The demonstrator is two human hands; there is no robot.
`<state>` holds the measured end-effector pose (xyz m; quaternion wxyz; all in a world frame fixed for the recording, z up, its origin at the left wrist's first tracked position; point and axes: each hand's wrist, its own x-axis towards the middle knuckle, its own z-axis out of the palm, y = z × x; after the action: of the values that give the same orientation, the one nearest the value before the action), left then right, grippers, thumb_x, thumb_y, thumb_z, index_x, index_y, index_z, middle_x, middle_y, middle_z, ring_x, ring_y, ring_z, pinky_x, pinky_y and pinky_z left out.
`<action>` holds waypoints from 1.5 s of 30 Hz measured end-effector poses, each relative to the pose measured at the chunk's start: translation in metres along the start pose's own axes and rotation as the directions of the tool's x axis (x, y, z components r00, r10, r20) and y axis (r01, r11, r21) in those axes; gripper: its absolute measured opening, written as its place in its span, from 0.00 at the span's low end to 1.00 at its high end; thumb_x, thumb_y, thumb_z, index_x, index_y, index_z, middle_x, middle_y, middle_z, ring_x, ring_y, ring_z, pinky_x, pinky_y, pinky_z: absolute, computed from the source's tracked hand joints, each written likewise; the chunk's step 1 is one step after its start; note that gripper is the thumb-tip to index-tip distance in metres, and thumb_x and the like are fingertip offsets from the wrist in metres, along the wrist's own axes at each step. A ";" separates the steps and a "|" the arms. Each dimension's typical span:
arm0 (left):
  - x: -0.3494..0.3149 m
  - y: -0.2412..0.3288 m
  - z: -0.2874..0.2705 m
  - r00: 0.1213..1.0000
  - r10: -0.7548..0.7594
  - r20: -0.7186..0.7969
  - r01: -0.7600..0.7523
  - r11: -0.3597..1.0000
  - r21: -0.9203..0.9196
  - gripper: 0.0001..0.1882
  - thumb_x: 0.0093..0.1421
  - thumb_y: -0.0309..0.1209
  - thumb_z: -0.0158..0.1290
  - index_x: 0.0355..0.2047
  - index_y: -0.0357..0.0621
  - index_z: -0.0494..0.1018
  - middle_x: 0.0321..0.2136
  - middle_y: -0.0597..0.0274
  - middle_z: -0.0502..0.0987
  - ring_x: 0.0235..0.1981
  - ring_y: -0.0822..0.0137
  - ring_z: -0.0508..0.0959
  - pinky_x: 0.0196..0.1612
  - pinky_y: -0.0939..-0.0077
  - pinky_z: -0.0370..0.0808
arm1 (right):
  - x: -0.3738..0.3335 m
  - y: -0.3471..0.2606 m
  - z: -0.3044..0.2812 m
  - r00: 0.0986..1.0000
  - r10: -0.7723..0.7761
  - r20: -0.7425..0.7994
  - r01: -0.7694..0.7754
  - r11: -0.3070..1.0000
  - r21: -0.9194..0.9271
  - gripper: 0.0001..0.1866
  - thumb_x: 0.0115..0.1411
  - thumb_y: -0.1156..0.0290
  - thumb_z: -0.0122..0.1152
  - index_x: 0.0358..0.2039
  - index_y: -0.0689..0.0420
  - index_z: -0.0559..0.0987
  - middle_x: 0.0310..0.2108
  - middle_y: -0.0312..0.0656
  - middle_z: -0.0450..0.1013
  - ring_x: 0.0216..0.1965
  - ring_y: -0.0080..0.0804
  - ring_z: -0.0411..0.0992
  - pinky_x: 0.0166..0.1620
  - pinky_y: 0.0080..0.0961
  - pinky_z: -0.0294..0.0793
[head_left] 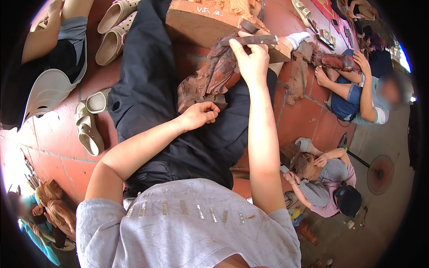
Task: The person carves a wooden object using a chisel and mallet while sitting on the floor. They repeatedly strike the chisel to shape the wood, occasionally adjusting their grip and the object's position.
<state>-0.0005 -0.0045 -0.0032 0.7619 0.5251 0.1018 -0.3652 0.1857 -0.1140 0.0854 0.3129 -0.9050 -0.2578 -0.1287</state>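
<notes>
A reddish-brown wood carving with folded, drapery-like surfaces leans between my legs, its wide base toward me. Beside that base is my left hand, its fingers curled in; I cannot make out whether anything is inside them. My right hand is raised at the carving's upper end, with thumb and fingers closed on a flat grey strip-shaped tool. The tool lies crosswise near the top of the carving. Just beyond it, a dark block-like piece sits in front of a light wood block.
The large light wood block stands ahead on the red tiled floor. Beige clogs lie to the left. A rough wood piece is to the right. Other people sit around with carvings, and a standing fan is at the right.
</notes>
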 end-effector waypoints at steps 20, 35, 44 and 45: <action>-0.002 0.004 -0.002 1.000 -0.008 0.007 0.008 1.000 0.023 0.14 0.68 0.33 0.51 0.50 0.40 0.72 0.36 0.66 0.76 0.38 0.75 0.76 0.45 0.79 0.73 | 0.008 -0.004 -0.001 0.986 0.163 -0.019 -0.155 0.963 0.220 0.13 0.54 0.64 0.72 0.34 0.59 0.85 0.29 0.44 0.81 0.31 0.41 0.78 0.42 0.35 0.76; -0.005 0.007 0.001 0.999 -0.037 -0.001 0.037 0.997 0.062 0.15 0.68 0.34 0.51 0.50 0.40 0.72 0.35 0.67 0.76 0.38 0.75 0.76 0.46 0.79 0.73 | 0.010 -0.003 0.004 0.982 0.188 -0.002 -0.185 0.967 0.176 0.13 0.55 0.62 0.71 0.33 0.59 0.84 0.34 0.46 0.80 0.36 0.42 0.77 0.44 0.36 0.74; -0.002 0.003 0.001 1.000 -0.025 0.007 0.025 0.998 0.059 0.14 0.68 0.33 0.50 0.50 0.39 0.72 0.35 0.65 0.76 0.38 0.74 0.76 0.46 0.78 0.74 | 0.004 -0.005 0.014 0.994 -0.068 -0.092 0.063 0.997 -0.055 0.15 0.55 0.61 0.73 0.34 0.60 0.85 0.34 0.44 0.80 0.38 0.41 0.78 0.47 0.37 0.75; -0.003 0.004 0.000 1.000 -0.029 -0.004 0.029 0.998 0.051 0.14 0.68 0.33 0.50 0.50 0.39 0.72 0.35 0.65 0.76 0.38 0.74 0.76 0.46 0.78 0.74 | 0.009 -0.007 0.010 0.990 0.136 -0.033 -0.132 0.987 0.088 0.14 0.56 0.62 0.72 0.35 0.61 0.85 0.32 0.45 0.81 0.36 0.35 0.79 0.44 0.32 0.76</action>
<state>0.0002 -0.0030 0.0014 0.7428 0.5434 0.1010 -0.3778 0.1902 -0.0993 0.0844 0.3641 -0.9035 -0.1956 -0.1136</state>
